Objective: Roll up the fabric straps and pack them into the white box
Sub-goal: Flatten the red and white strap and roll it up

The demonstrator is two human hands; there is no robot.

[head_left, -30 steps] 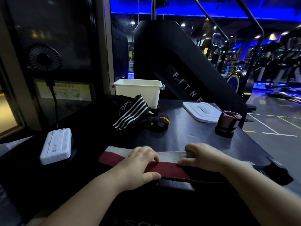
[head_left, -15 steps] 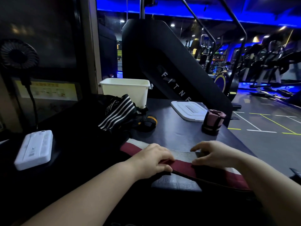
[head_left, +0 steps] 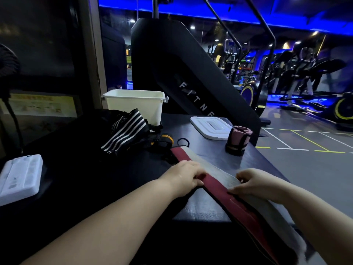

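Observation:
A long red and grey-white strap [head_left: 215, 175] lies flat and diagonal across the dark table, its far end near the middle and its near end running off at the bottom right. My left hand [head_left: 184, 176] grips its red edge with curled fingers. My right hand [head_left: 254, 181] pinches the grey-white edge a little nearer to me. The white box [head_left: 133, 104] stands open at the back of the table. A rolled pink and black strap [head_left: 238, 139] stands upright at the right. A pile of black straps with white stripes [head_left: 128, 131] lies in front of the box.
The box's white lid [head_left: 211, 127] lies flat at the right rear. A white flat device [head_left: 20, 177] rests at the left edge. A black and yellow strap [head_left: 164, 139] and a small black ring [head_left: 183, 141] lie mid-table. Gym machines stand behind and to the right.
The strap has swung from lying crosswise in front of me to lying diagonally, far end toward the table's middle. Both hands stayed on it and moved with it.

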